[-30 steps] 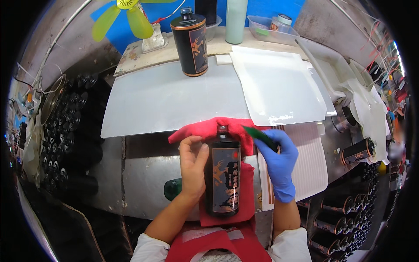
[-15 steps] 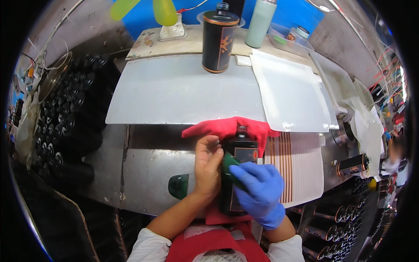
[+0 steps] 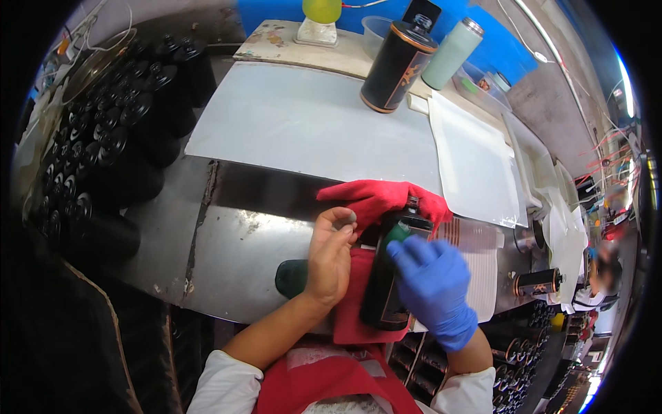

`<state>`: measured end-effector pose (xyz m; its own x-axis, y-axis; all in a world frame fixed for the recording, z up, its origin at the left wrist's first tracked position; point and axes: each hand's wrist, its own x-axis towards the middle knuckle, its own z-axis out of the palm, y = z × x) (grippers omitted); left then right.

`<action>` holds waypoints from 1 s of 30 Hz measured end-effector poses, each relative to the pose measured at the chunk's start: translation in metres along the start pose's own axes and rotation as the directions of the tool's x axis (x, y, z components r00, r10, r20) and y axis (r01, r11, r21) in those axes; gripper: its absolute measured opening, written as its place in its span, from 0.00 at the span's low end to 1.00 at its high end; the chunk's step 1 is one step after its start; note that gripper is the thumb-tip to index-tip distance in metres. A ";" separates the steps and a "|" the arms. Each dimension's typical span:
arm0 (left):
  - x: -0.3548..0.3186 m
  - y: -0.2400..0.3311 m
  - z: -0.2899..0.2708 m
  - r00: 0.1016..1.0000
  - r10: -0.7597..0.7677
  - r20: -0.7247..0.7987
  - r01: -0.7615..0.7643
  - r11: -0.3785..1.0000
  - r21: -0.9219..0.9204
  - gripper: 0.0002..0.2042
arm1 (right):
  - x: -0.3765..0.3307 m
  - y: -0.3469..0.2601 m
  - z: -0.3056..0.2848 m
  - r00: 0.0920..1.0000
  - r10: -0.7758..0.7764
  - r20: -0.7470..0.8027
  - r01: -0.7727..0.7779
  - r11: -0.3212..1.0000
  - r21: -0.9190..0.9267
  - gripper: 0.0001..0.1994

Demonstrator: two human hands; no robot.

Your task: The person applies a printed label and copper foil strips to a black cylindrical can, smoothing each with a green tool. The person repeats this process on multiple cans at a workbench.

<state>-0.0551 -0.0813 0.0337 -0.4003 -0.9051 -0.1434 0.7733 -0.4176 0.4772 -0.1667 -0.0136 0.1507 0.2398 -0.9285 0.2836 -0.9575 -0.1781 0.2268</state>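
Note:
A black bottle with a narrow neck lies tilted on a red cloth close to my body. My right hand, in a blue glove, is closed on a flat green scraper-like piece pressed to the bottle's upper part; the glove hides most of it. Beside the bottle is my bare left hand, fingers curled toward the thumb. A small greyish bit shows at its fingertips, too small to name. A second dark green piece lies on the metal table by my left wrist. A red glove lies behind the bottle's neck.
Many black bottles crowd the left side. A black canister-shaped bottle stands at the back beside a pale green flask. White sheets lie back right, and a striped mat to the right. Another bottle lies farther right.
The whole view has turned and shifted. My right hand has drawn the green piece toward the bottle's right side, and the bottle leans more. My left fingers have curled in more.

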 end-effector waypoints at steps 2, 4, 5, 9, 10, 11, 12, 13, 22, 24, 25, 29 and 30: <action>-0.006 0.010 -0.007 0.999 0.034 -0.001 -0.034 0.998 0.045 0.12 | -0.013 -0.015 -0.002 0.994 -0.073 0.086 0.056 0.981 0.183 0.15; -0.013 0.019 -0.017 0.997 0.047 -0.059 -0.041 0.993 0.107 0.12 | -0.020 -0.022 -0.006 0.984 -0.124 0.125 0.067 0.920 0.386 0.15; -0.014 0.021 -0.020 0.996 0.075 -0.053 -0.068 0.990 0.122 0.12 | -0.018 -0.016 -0.008 0.994 -0.079 0.077 0.049 0.941 0.336 0.15; -0.024 0.024 -0.024 0.995 0.098 -0.034 -0.092 0.984 0.152 0.12 | 0.012 0.010 0.003 0.991 0.071 -0.117 -0.046 0.977 0.206 0.13; -0.028 0.025 -0.026 0.993 0.117 -0.009 -0.114 0.976 0.186 0.11 | 0.009 0.001 0.004 0.998 0.015 -0.061 -0.007 0.993 0.122 0.11; -0.031 0.027 -0.030 0.991 0.135 0.019 -0.135 0.966 0.220 0.11 | -0.003 -0.012 0.007 0.997 -0.071 0.026 0.070 0.997 0.043 0.09; -0.031 0.030 -0.037 0.987 0.157 0.031 -0.160 0.952 0.260 0.10 | -0.013 -0.020 0.009 0.980 -0.189 0.070 0.175 0.970 0.166 0.08; -0.036 0.036 -0.040 0.988 0.151 0.022 -0.152 0.953 0.263 0.10 | -0.021 -0.028 0.006 0.947 -0.306 0.096 0.267 0.919 0.291 0.07; -0.068 0.030 -0.064 0.942 0.019 0.336 -0.197 0.840 0.505 0.22 | -0.090 -0.016 -0.004 0.998 0.031 -0.061 0.016 0.754 0.656 0.15; -0.072 0.026 -0.063 0.900 -0.058 0.433 -0.205 0.818 0.537 0.37 | -0.110 -0.032 -0.012 0.995 0.069 -0.074 0.003 0.708 0.707 0.17; -0.076 0.025 -0.057 0.892 -0.096 0.442 -0.199 0.793 0.575 0.44 | -0.118 -0.032 -0.009 0.972 0.212 -0.098 -0.069 0.662 0.746 0.18; -0.078 0.014 -0.042 0.754 -0.210 0.622 -0.458 0.511 0.727 0.61 | -0.142 -0.016 0.020 0.901 0.417 -0.121 -0.141 0.544 0.827 0.17; -0.082 0.012 -0.036 0.753 -0.214 0.622 -0.491 0.448 0.747 0.61 | -0.145 -0.027 0.007 0.927 0.366 -0.080 -0.120 0.491 0.863 0.14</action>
<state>0.0048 -0.0156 0.0203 -0.7730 -0.5422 0.3296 0.1752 0.3168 0.9322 -0.1763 0.1232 0.0972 -0.1156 -0.9001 0.4202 -0.6371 -0.2574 -0.7265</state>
